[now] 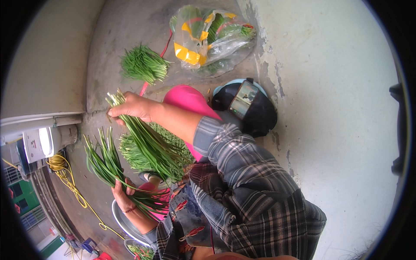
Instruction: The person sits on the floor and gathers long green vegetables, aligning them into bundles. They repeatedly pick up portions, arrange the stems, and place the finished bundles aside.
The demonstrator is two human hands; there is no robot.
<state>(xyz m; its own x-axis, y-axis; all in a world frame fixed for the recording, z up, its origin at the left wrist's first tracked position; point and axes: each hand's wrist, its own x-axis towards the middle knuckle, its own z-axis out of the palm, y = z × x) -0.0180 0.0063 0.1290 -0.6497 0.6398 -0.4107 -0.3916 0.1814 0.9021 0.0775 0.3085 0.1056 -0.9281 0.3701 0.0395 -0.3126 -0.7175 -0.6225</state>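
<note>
My right hand [133, 105] is closed around the pale stem ends of a thick bunch of garlic chives [146, 143]. Its green leaves slant down over a pile of chives [133, 152] between my knees. My left hand [125, 193] grips a smaller bunch of chives [105, 159] around its middle. That bunch's pale stem ends point up and its leaf tips hang over my forearm and lap. Beneath the thick bunch, part of a green mesh-patterned surface [174, 136] shows. The two bunches are apart at the hands.
A heap of chives [146, 65] lies on the concrete floor beside a red ribbon [167, 44]. Beyond it is a clear plastic bag [211, 42] holding chives. A phone [244, 99] rests on a black bag [260, 120] near the wall. Metal basin [122, 221] and yellow hose [78, 195] lie leftward.
</note>
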